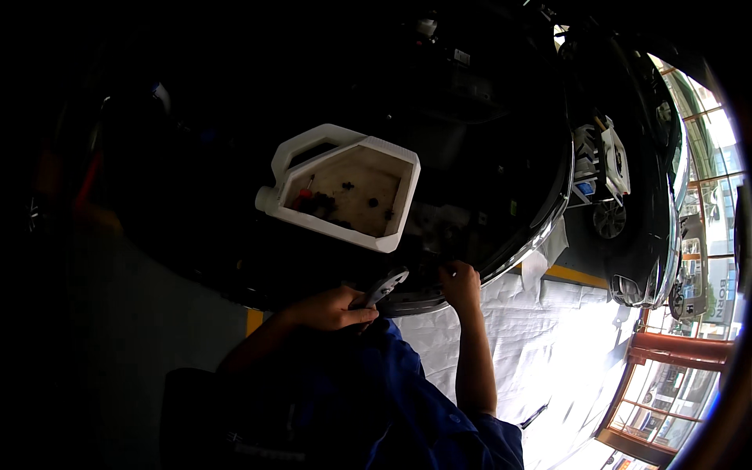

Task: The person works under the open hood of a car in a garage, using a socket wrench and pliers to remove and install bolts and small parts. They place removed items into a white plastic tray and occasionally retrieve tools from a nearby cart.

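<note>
My left hand (338, 307) is closed around a grey metal tool (385, 287) with a rounded, jaw-like head, which looks like pliers. The tool points up and to the right, over the edge of the dark car body. To its right, my right hand (460, 283) is raised at the car's front edge with its fingers curled together. Whatever they pinch is hidden or too small to name. Beyond both hands a white plastic jug (338, 225), cut open on one side, lies in the dark engine bay. Several small black pieces and a red-handled item (305, 193) lie inside it.
A curved, shiny car edge (540, 239) runs along the right of the bay. White sheeting (509, 337) covers the floor there. Farther right stand a cart (603, 160) with things on it and another dark car (654, 235). Much of the left is too dark to read.
</note>
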A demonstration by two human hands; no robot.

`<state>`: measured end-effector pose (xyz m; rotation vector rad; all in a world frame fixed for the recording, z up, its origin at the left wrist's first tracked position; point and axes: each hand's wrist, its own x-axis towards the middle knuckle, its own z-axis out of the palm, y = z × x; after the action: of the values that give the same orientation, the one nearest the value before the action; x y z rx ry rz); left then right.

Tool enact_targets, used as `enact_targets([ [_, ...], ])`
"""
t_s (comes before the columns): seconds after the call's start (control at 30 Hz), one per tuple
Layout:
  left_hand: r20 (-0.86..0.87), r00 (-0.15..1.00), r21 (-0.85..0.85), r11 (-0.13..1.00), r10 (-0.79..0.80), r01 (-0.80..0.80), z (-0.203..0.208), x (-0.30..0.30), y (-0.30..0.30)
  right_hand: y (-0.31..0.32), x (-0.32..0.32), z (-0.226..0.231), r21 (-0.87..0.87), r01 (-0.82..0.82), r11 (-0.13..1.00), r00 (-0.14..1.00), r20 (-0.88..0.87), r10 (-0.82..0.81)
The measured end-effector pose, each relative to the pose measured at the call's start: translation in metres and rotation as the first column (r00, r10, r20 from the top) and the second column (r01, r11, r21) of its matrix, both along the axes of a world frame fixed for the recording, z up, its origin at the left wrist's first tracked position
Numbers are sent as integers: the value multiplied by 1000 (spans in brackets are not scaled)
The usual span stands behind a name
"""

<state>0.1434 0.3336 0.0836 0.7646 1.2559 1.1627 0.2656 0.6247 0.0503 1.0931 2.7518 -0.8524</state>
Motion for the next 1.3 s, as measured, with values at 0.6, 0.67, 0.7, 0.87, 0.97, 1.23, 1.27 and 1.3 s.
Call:
enact_targets([
  [0.6,7,997,-2,997,75,-75,-14,-6,-9,1,-36,-2,97,-233,968,923,335,189],
  [0.67,-18,997,-8,998,69,-70,-15,-7,-10,6,-25,-6,90,-252,964,953,198,231],
  [0.7,-33,997,-11,998,69,-69,-16,-8,-11,7,-23,-7,89,-263,961,951,189,243],
  [0.87,35,994,-12,994,108,-108,-16,-4,-19,7,-14,-5,-4,-258,966,956,144,256],
  [0.97,31,995,-15,995,98,-97,-10,-10,-19,28,13,-12,-223,-289,931,957,-38,288],
  [1.23,35,992,-16,992,122,-122,-11,-12,-22,2,5,6,126,-314,941,933,-140,330],
  [1.27,26,993,-9,994,113,-113,-9,-14,-21,2,3,5,136,-331,934,930,-123,347],
  [1.3,20,994,-6,995,104,-104,-8,-14,-20,2,3,3,145,-349,926,925,-106,365],
])
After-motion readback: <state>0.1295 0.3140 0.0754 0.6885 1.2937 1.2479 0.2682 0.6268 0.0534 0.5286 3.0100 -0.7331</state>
